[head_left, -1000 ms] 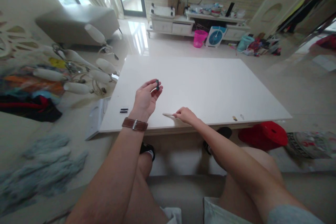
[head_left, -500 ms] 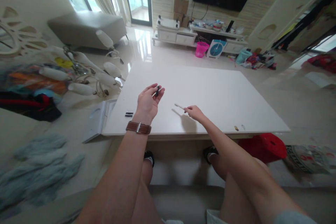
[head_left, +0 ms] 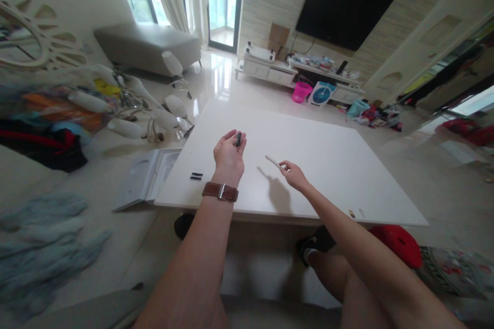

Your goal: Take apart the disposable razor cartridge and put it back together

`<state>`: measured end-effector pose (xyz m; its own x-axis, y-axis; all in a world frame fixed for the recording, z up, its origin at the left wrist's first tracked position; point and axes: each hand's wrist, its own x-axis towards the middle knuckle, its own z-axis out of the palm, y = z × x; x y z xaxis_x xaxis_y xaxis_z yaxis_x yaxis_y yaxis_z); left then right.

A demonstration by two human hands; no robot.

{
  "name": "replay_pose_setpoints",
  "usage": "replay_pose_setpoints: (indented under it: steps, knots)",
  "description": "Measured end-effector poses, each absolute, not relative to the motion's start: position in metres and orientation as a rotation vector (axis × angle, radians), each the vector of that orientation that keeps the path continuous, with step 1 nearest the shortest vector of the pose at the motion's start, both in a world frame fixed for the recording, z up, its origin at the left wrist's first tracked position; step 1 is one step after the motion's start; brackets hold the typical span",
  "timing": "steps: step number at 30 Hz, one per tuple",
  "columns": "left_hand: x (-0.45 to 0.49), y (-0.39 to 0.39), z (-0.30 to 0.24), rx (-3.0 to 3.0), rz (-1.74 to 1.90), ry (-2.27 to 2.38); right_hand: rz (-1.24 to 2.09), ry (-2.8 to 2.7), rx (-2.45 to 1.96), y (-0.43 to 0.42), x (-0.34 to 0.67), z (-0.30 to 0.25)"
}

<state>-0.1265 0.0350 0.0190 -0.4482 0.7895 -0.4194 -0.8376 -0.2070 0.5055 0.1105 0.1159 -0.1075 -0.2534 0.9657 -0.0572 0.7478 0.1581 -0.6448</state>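
Note:
My left hand [head_left: 228,157], with a brown strap on its wrist, is palm up over the white table [head_left: 320,149]. Its fingers close around a small dark cylinder [head_left: 238,139], too blurred to name further. In my right hand [head_left: 296,177] is a slim white stick [head_left: 272,161], pinched at its near end and pointing up to the left. The stick is above the table, where its shadow falls. Two short black strips [head_left: 196,176] lie on the tabletop left of my left wrist.
A small brown piece [head_left: 351,213] lies near the table's front right edge. An open white box [head_left: 146,177] and a lamp with several white shades [head_left: 127,127] stand at the left. A red stool or bin [head_left: 399,247] is by the right front.
The view has tilted, so the room and table sit lower and turned. The dark cylinder has turned in my left fingers. Both hands keep their holds.

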Motion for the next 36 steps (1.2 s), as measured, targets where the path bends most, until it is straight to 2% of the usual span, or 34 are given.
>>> replay_pose_setpoints:
  steps: [3,6,9,16,23,36]
  knots:
    - [-0.126,0.033,0.017,-0.064,1.802,0.816,0.896,-2.006,-1.54,0.097,0.107,-0.084]
    - [-0.119,0.031,0.015,-0.019,1.748,0.81,1.233,-1.711,-1.384,0.074,0.116,-0.054]
    - [-0.107,0.03,0.011,0.053,1.695,0.828,1.341,-1.561,-1.247,0.056,0.129,-0.031]
    - [-0.066,0.026,-0.001,0.231,1.554,0.888,1.222,-1.528,-1.318,0.035,0.142,-0.04]
    - [-0.029,0.02,-0.018,0.434,1.426,0.924,0.983,-1.811,-1.318,0.031,0.158,-0.049]
    - [-0.012,0.023,-0.035,0.841,1.492,1.091,0.793,-2.012,-1.349,0.019,0.171,-0.044]
